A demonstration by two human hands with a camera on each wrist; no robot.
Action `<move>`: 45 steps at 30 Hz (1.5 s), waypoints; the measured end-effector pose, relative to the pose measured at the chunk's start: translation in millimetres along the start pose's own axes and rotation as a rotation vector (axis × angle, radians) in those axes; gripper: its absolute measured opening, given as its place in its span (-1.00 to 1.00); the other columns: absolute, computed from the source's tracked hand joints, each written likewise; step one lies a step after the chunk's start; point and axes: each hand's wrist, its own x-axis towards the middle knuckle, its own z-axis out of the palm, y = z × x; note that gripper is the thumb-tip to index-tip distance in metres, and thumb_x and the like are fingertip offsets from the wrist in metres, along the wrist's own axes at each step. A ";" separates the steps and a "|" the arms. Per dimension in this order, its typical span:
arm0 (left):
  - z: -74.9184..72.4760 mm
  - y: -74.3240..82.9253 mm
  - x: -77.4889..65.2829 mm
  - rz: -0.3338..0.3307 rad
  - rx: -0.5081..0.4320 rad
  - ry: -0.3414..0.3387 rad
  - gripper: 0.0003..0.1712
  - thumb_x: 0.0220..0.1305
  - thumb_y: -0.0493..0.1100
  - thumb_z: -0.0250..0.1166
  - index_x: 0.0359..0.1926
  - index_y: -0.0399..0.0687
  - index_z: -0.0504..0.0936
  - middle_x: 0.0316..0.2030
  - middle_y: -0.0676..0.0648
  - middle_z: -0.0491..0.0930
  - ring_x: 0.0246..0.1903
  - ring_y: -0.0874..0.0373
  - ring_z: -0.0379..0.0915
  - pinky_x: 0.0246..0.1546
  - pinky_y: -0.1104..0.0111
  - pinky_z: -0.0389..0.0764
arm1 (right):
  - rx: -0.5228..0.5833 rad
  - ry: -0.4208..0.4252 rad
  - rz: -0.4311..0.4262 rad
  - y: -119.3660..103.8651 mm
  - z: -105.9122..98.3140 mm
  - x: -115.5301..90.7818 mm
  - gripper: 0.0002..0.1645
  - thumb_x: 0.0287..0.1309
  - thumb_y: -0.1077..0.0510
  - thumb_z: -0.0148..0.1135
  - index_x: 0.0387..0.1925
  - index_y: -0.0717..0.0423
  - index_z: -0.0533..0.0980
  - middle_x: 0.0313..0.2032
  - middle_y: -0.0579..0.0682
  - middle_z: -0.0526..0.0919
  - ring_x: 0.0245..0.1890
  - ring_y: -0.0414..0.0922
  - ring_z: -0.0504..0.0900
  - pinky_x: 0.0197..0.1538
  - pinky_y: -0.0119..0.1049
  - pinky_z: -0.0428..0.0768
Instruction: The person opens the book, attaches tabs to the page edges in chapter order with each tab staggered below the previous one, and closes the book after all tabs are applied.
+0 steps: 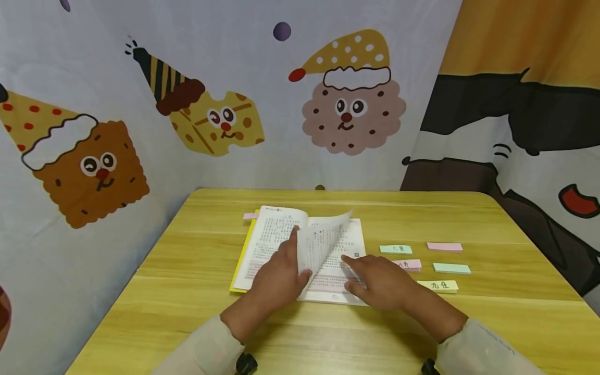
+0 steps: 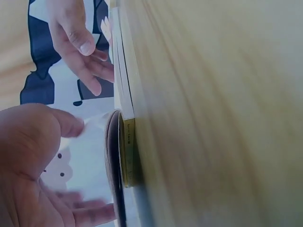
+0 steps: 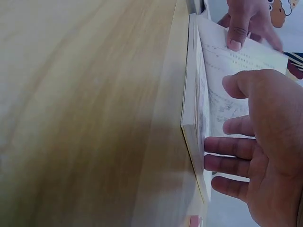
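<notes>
A book (image 1: 264, 250) with a yellow cover edge lies open on the wooden table. One page (image 1: 316, 247) stands raised and curves over from the middle. My left hand (image 1: 277, 273) holds this page, its thumb in front and its fingers behind, above the left-hand pages. On the right, my right hand (image 1: 386, 281) has its fingertips at the right-hand page, with the fingers fairly straight and nothing gripped. In the right wrist view, the thumb of the right hand (image 3: 272, 127) stands apart from its fingers, near the book's page edges (image 3: 191, 90).
Paper strips lie right of the book: a green one (image 1: 396, 249) and a yellow one (image 1: 439, 286) with handwriting, a pink one (image 1: 444, 247), and another green one (image 1: 451, 269). A pink tab (image 1: 250, 216) sticks out at the book's upper left. A printed curtain (image 1: 281, 172) hangs behind the table.
</notes>
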 end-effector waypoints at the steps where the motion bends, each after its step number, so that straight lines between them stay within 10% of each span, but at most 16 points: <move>1: -0.3 -0.4 -0.5 -0.004 0.003 0.028 0.21 0.34 0.08 0.39 0.62 -0.24 -0.25 0.37 -0.40 0.29 0.05 -0.18 0.57 -0.50 0.27 0.59 | -0.004 -0.003 0.004 -0.2 -0.3 0.7 -0.28 0.45 -0.20 0.08 0.45 0.10 0.40 0.25 0.08 0.60 0.24 0.12 0.56 0.23 0.10 0.49; 3: -0.8 -1.4 -1.5 -0.001 0.027 0.083 0.29 0.29 0.03 0.44 0.61 -0.22 -0.34 0.45 -0.45 0.08 0.22 -0.29 0.41 -0.52 0.28 0.58 | -0.005 -0.008 0.010 -0.8 -0.9 1.8 -0.27 0.43 -0.22 0.11 0.43 0.11 0.42 0.24 0.08 0.60 0.24 0.12 0.56 0.23 0.09 0.49; 6: -1.6 -2.8 -2.7 0.013 0.123 0.137 0.34 0.21 -0.01 0.48 0.60 -0.25 -0.34 0.52 -0.50 -0.25 0.48 -0.45 -0.11 -0.05 0.11 0.65 | -0.007 -0.016 0.023 -1.8 -0.9 3.1 -0.26 0.40 -0.26 0.14 0.40 0.11 0.46 0.23 0.08 0.61 0.25 0.12 0.55 0.24 0.08 0.49; 9: -2.0 -3.9 -2.4 0.008 0.233 0.146 0.29 0.16 -0.01 0.48 0.63 -0.16 -0.22 0.55 -0.46 -0.43 0.52 -0.44 -0.51 0.41 -0.18 0.12 | -0.008 -0.026 0.035 -2.6 -0.6 3.9 -0.25 0.38 -0.27 0.15 0.38 0.12 0.47 0.23 0.09 0.62 0.25 0.13 0.55 0.24 0.09 0.48; 14: -2.6 -3.1 -1.5 -0.032 0.319 0.068 0.09 0.18 -0.01 0.43 0.64 0.20 0.05 0.60 -0.30 -0.46 0.51 -0.32 -0.78 0.39 -0.36 -0.36 | -0.017 -0.021 0.033 -3.7 0.2 4.5 -0.24 0.35 -0.26 0.19 0.37 0.14 0.49 0.22 0.08 0.63 0.24 0.13 0.55 0.23 0.08 0.50; 26: -2.2 -3.2 -4.0 0.156 0.260 -0.169 -0.39 0.38 -0.28 0.27 0.39 0.25 0.54 0.57 -0.18 0.08 0.56 -0.24 -0.20 0.47 -0.13 -0.03 | -0.020 -0.012 0.034 -3.3 0.5 4.7 -0.24 0.31 -0.27 0.25 0.33 0.14 0.52 0.20 0.08 0.64 0.22 0.14 0.57 0.23 0.08 0.50; 33: -2.2 -2.3 -8.5 0.104 0.173 -0.281 -0.45 0.38 -0.32 0.18 0.34 0.14 0.56 0.45 -0.23 0.32 0.45 -0.22 0.18 0.39 -0.04 0.27 | -0.014 -0.025 0.051 -4.6 -0.3 3.1 -0.25 0.30 -0.25 0.27 0.32 0.15 0.53 0.21 0.08 0.63 0.23 0.13 0.57 0.24 0.10 0.49; 45: -7.0 -2.7 -11.4 0.035 0.116 -0.298 -0.42 0.32 -0.28 0.19 0.35 0.12 0.53 0.40 -0.28 0.35 0.38 -0.26 0.28 0.28 0.00 0.43 | -0.014 -0.007 0.044 -2.3 2.2 1.6 -0.28 0.30 -0.25 0.28 0.30 0.13 0.55 0.20 0.07 0.63 0.23 0.13 0.56 0.24 0.10 0.48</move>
